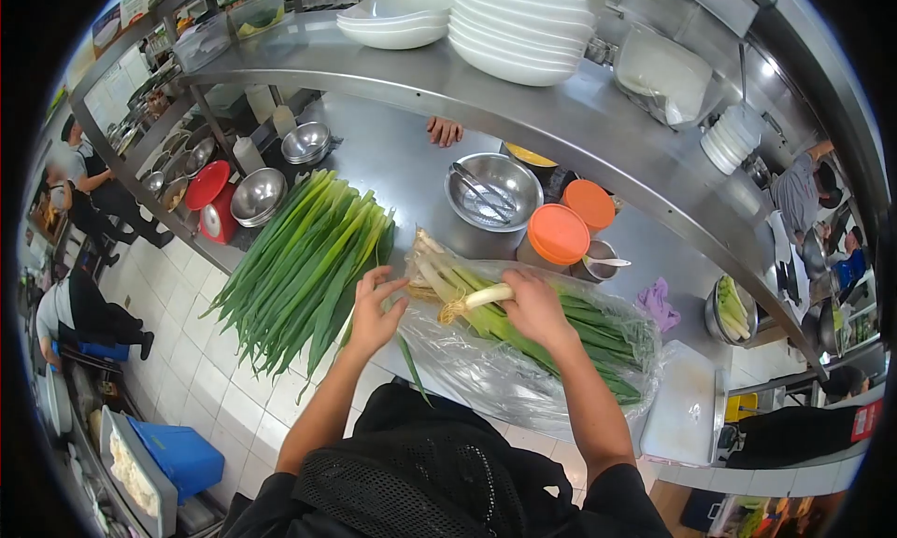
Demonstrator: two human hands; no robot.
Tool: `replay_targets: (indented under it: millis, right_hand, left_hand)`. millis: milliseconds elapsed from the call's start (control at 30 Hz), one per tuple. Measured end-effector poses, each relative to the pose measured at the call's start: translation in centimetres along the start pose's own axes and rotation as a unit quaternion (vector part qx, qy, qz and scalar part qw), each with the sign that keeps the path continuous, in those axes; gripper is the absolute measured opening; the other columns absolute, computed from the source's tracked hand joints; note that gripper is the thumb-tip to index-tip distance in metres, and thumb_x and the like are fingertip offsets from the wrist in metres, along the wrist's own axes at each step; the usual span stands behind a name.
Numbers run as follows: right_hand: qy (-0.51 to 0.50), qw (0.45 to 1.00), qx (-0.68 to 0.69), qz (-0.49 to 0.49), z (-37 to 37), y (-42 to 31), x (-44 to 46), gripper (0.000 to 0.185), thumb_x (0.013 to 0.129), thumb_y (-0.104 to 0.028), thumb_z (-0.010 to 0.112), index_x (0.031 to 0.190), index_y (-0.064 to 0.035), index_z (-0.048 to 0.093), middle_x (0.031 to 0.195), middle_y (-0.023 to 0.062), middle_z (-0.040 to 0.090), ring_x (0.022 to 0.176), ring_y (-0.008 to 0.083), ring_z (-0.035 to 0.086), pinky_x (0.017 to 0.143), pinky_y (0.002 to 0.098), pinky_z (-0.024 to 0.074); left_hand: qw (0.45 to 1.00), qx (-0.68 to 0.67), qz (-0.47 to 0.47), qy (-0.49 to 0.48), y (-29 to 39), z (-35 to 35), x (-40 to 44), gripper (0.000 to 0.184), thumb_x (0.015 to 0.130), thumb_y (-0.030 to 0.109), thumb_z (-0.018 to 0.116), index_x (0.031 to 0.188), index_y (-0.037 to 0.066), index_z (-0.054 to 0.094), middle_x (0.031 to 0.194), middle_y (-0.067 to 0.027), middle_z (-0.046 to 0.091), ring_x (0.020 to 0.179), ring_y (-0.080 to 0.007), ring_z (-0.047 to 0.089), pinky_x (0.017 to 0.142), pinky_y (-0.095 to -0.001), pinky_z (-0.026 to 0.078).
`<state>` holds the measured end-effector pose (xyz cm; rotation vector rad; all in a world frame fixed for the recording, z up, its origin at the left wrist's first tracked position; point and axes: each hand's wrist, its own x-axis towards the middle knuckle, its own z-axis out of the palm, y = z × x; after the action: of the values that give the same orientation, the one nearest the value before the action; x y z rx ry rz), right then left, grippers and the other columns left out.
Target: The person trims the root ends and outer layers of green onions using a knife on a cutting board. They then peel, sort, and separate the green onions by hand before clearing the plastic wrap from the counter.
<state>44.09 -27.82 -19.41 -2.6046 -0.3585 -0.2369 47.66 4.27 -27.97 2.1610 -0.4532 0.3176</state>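
Note:
My right hand [536, 306] is closed around a leek [489, 296], whose white end and stringy roots point left. Under it, more leeks [439, 269] lie in a clear plastic bag [476, 375], with their green leaves to the right. Just left of the bag is my left hand [377, 310], its fingers apart and curved, with nothing visible gripped in them. Beside that hand a big pile of long green leek leaves [299, 267] spreads over the table's left edge. A single loose leaf [411, 365] hangs below my left wrist.
Behind the bag are a steel bowl [493, 192] with tongs and orange-lidded tubs [558, 234]. A white cutting board [684, 407] lies at right. A steel shelf [392, 78] with stacked white plates [523, 24] spans overhead. Another person's hand [445, 131] rests across the table.

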Motion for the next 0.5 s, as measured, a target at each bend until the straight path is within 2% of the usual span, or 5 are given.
replay_targets:
  millis: [33, 100, 200, 333, 500]
  right_hand:
    - [0.011, 1.000, 0.018, 0.015, -1.0, -0.5, -0.2, 0.020, 0.086, -0.008, 0.070, 0.103, -0.0029, 0.060, 0.106, 0.0192, 0.067, 0.106, 0.0450, 0.065, 0.087, 0.0549, 0.0504]
    - [0.018, 1.000, 0.023, 0.008, -3.2, -1.8, -0.3, 0.019, 0.085, -0.007, 0.069, 0.101, -0.0028, 0.059, 0.104, 0.0192, 0.067, 0.104, 0.0451, 0.065, 0.086, 0.0553, 0.0509]
    - [0.034, 0.999, 0.030, -0.019, -6.5, -3.4, -0.3, 0.018, 0.084, -0.006, 0.069, 0.098, -0.0029, 0.057, 0.098, 0.0189, 0.066, 0.098, 0.0455, 0.065, 0.081, 0.0562, 0.0505]
    - [0.058, 0.993, 0.037, -0.098, -11.8, -8.5, 0.9, 0.022, 0.083, -0.009, 0.074, 0.094, -0.0039, 0.057, 0.087, 0.0187, 0.064, 0.089, 0.0454, 0.065, 0.075, 0.0555, 0.0482]
    - [0.023, 0.970, 0.102, -0.221, -16.8, -19.3, 2.8, 0.022, 0.087, -0.012, 0.076, 0.094, -0.0020, 0.058, 0.082, 0.0218, 0.064, 0.081, 0.0452, 0.066, 0.068, 0.0510, 0.0489]
  left_hand:
    - [1.000, 0.004, 0.002, -0.004, 0.5, 0.4, -0.7, 0.045, 0.084, 0.006, 0.077, 0.128, 0.013, 0.077, 0.141, -0.0163, 0.058, 0.127, -0.0363, 0.056, 0.109, -0.0467, 0.047]
    - [0.991, -0.072, -0.056, 0.096, 1.3, 1.0, -2.2, 0.030, 0.087, 0.009, 0.078, 0.117, 0.009, 0.080, 0.139, -0.0151, 0.060, 0.125, -0.0326, 0.057, 0.104, -0.0441, 0.049]
    - [0.981, -0.096, -0.138, 0.093, 3.4, 0.1, -4.3, 0.027, 0.089, 0.011, 0.077, 0.116, 0.008, 0.079, 0.139, -0.0141, 0.060, 0.123, -0.0298, 0.060, 0.099, -0.0411, 0.050]
    - [0.981, -0.103, -0.069, 0.147, 4.2, -1.3, -6.3, 0.023, 0.092, 0.015, 0.076, 0.113, 0.007, 0.078, 0.133, -0.0145, 0.063, 0.123, -0.0282, 0.062, 0.089, -0.0377, 0.053]
    - [0.972, -0.171, -0.016, 0.160, 13.3, -9.9, -6.2, 0.037, 0.097, 0.019, 0.073, 0.133, 0.007, 0.070, 0.133, -0.0142, 0.063, 0.122, -0.0264, 0.061, 0.095, -0.0375, 0.051]
